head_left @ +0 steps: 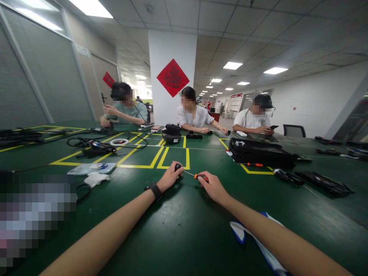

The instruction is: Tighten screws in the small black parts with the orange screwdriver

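The left hand [169, 178] pinches a small black part [177, 167] over the green table [184, 234]. Rightward, an orange-and-black screwdriver [197, 176] points its shaft at it, handle gripped in the right hand's [215, 186] curled fingers.

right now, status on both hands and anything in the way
Left hand gripping small black part. Right hand on screwdriver, shaft toward the part; tip contact unclear. Blue-and-white item by right forearm, clear of both hands.

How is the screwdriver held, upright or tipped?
Tipped: the screwdriver points sideways from the right hand toward the left hand, shaft nearly level.
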`<state>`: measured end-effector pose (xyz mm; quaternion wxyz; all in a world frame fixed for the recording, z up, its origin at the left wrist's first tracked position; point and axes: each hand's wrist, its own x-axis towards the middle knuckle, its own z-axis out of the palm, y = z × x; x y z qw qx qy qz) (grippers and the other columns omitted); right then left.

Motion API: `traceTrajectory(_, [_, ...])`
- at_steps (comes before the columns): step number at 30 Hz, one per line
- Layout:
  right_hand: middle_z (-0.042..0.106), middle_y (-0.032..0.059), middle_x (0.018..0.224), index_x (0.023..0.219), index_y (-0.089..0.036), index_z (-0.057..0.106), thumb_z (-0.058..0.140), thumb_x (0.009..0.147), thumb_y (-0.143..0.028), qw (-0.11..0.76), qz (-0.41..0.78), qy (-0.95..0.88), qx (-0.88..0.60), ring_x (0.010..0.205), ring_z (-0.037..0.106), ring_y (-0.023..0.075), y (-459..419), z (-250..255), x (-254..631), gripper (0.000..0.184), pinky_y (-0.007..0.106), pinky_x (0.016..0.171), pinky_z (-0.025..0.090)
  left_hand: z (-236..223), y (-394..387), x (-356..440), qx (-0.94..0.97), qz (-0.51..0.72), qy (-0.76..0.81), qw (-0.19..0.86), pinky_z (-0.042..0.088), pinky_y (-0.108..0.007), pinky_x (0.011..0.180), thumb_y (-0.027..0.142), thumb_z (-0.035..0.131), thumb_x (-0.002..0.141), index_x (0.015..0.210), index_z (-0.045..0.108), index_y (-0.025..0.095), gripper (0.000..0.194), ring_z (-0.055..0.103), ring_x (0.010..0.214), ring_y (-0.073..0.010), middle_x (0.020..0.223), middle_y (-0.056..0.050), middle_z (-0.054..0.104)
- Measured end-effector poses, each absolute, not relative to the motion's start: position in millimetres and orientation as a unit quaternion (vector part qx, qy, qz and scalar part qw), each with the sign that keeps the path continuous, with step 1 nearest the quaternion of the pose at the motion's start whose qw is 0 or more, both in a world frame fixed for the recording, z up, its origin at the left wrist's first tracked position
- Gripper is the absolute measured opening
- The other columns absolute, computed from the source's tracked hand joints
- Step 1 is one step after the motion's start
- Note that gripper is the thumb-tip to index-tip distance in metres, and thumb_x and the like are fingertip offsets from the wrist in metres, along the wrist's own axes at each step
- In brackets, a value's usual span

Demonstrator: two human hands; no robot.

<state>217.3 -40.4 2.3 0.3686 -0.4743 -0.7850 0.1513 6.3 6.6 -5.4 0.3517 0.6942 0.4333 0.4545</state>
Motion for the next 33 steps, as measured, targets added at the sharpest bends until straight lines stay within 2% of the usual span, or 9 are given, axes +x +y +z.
traceTrajectory(3, [0.06,0.0034,0.076,0.082,-0.016,0.061,0.036,0.087,-0.03,0.359,0.122,-0.8,-0.465,0.071,0.053,0.0135,-40,5,218,0.029,0.025,0.067,0.039,-6,8,5,0.693,0.447,0.442,0.353,0.041,-0.024,0.059,0.046,0.045,0.077,0.09,0.049,0.018,0.031,0.054,0.063,-0.0121,0.069,0.001,0.055])
traceTrajectory(8, [0.06,0.0043,0.091,0.094,-0.019,0.06,0.049,0.081,-0.027,0.388,0.095,-0.815,-0.419,0.084,0.054,0.0149,-44,9,217,0.019,0.027,0.077,0.039,-9,13,4,0.662,0.475,0.42,0.4,0.043,-0.024,0.063,0.044,0.047,0.077,0.094,0.046,0.019,0.03,0.057,0.071,-0.0118,0.086,-0.002,0.057])
traceTrajectory(12, [0.062,0.0022,0.087,0.098,-0.021,0.058,0.053,0.078,-0.028,0.381,0.11,-0.807,-0.437,0.079,0.056,0.0149,-42,6,218,0.021,0.026,0.074,0.041,-10,14,5,0.664,0.474,0.399,0.418,0.044,-0.025,0.066,0.042,0.048,0.078,0.098,0.044,0.019,0.031,0.058,0.073,-0.0116,0.093,-0.003,0.057])
traceTrajectory(15, [0.062,0.0034,0.086,0.098,-0.02,0.059,0.046,0.082,-0.033,0.361,0.112,-0.799,-0.467,0.078,0.056,0.0153,-39,3,219,0.024,0.027,0.072,0.041,-8,11,6,0.67,0.467,0.385,0.43,0.044,-0.025,0.067,0.04,0.048,0.078,0.102,0.043,0.021,0.031,0.058,0.076,-0.0115,0.099,-0.004,0.056])
traceTrajectory(19, [0.06,0.0053,0.087,0.092,-0.018,0.061,0.038,0.087,-0.031,0.345,0.093,-0.809,-0.466,0.082,0.054,0.0155,-37,2,220,0.027,0.028,0.076,0.039,0,4,5,0.66,0.467,0.396,0.435,0.043,-0.025,0.066,0.044,0.041,0.081,0.096,0.047,0.02,0.03,0.057,0.074,-0.0116,0.094,-0.003,0.057])
traceTrajectory(24, [0.057,0.0041,0.091,0.097,-0.02,0.058,0.046,0.084,-0.03,0.36,0.073,-0.813,-0.452,0.081,0.053,0.0142,-41,5,220,0.021,0.027,0.075,0.04,10,-4,4,0.661,0.471,0.403,0.422,0.042,-0.023,0.061,0.049,0.028,0.084,0.09,0.051,0.018,0.039,0.054,0.066,-0.0114,0.078,-0.001,0.058])
traceTrajectory(28, [0.058,0.0031,0.092,0.098,-0.022,0.057,0.051,0.08,-0.029,0.359,0.065,-0.814,-0.451,0.082,0.054,0.0149,-43,7,219,0.02,0.027,0.076,0.04,9,-3,5,0.65,0.482,0.389,0.44,0.043,-0.024,0.063,0.049,0.03,0.084,0.092,0.05,0.018,0.037,0.054,0.067,-0.011,0.088,-0.002,0.058])
traceTrajectory(33, [0.061,0.0034,0.092,0.104,-0.023,0.056,0.047,0.082,-0.032,0.346,0.072,-0.807,-0.472,0.084,0.055,0.0167,-45,9,218,0.025,0.029,0.077,0.04,6,2,7,0.657,0.494,0.38,0.424,0.044,-0.025,0.07,0.047,0.036,0.083,0.093,0.049,0.019,0.033,0.055,0.075,-0.0114,0.095,-0.003,0.056])
